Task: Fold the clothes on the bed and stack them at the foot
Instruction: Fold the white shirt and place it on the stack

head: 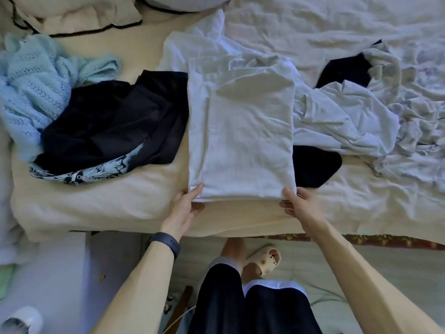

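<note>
Hands: left hand (186,206) and right hand (298,203) pinch near corners of shirt (240,141).
Done: shirt seemingly half folded.
Left: dark clothes (115,124), knit (36,80) unfolded.

Forearms bare up to pic edge, L hand (185,208) & R hand (298,206) uncovered. L wrist: dark blue-grey wristband (166,243), smooth rubbery strap w/ small adjust holes; face not visible. Shorts (240,307): dark, nearly black, approx knee-length, each leg ends in wide pale hem band (272,284). Legs bare below. One foot in cream foam slipper (265,257), chunky, rounded, vent holes on top; which foot, can't tell.
</note>
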A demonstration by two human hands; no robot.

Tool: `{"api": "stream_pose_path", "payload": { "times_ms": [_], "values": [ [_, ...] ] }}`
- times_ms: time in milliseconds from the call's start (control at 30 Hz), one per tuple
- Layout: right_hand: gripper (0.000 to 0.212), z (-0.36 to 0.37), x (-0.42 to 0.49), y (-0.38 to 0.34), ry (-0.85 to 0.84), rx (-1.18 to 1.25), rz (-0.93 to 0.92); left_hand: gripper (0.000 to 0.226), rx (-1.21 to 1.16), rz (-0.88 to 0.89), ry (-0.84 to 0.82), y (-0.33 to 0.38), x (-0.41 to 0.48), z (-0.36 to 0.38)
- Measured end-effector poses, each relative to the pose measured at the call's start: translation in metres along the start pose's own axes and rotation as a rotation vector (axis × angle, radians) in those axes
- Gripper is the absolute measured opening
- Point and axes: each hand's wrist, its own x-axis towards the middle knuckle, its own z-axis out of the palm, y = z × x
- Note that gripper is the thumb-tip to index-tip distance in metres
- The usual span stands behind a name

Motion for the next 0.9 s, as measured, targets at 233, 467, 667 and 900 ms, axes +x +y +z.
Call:
{"api": "stream_pose_path", "payload": {
  "times_ms": [233,467,667,900],
  "values": [
    [0.015,-0.015,-0.054,0.015,0.081,0.078,-0.094,0.026,-0.057,0.151,0.133,-0.031,-0.065,-0.005],
    [0.012,-0.045,-0.127,0.093,0.135,0.042,0.056,0.03,0.022,0.079,0.202,-0.111,-0.132,-0.025],
    [0.03,-0.06,-0.159,0.125,0.182,0.047,0.091,0.06,0.229,0.051,0.069,-0.147,-0.161,-0.04],
    [0.021,-0.084,-0.149,0.071,-0.005,0.103,-0.031,0.036,0.684,0.345,-0.121,-0.093,-0.165,-0.039]
  ]
}}
